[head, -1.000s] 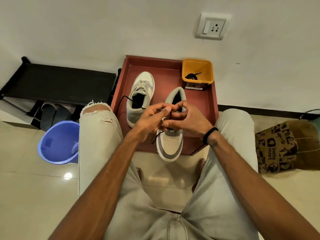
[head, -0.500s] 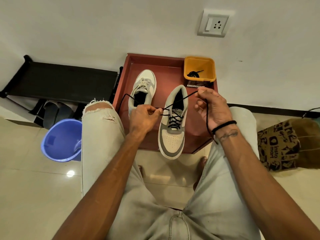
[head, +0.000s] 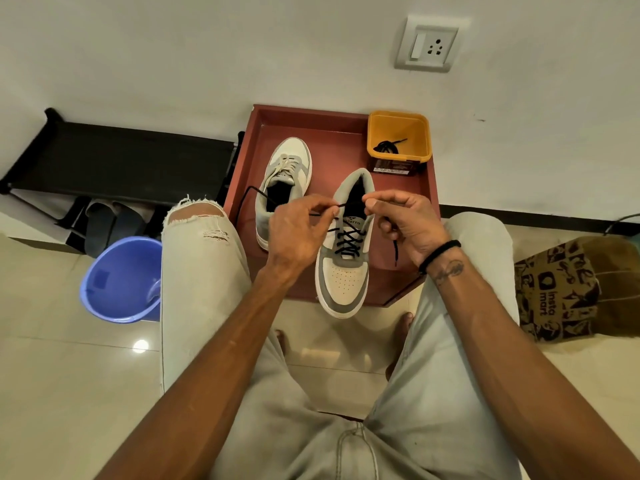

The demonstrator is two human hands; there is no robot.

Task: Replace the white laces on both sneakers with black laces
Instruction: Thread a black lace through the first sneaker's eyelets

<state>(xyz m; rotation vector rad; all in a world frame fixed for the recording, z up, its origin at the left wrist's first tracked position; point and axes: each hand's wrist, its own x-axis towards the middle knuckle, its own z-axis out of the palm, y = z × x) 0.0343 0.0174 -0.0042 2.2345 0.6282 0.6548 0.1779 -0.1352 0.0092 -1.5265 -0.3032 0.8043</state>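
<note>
Both hands work over the near sneaker (head: 346,271) on the red tray (head: 332,143): the left hand (head: 298,233) pinches one end of the black lace (head: 349,240) between thumb and fingertips, and the right hand (head: 405,220) pinches the other end, whose tip dangles below the palm. That grey-and-white shoe, its toe overhanging the tray's front edge, has the lace crisscrossed through its lower eyelets, while the far sneaker (head: 285,181) beside it keeps its white laces (head: 285,166). An orange tub (head: 400,124) holding a spare black lace (head: 389,145) sits at the tray's back corner, with a blue bucket (head: 117,282) on the floor left and a printed paper bag (head: 568,292) right.

Glossy tile floor (head: 69,393), plastic bucket (head: 121,282), matt tray (head: 332,133).
</note>
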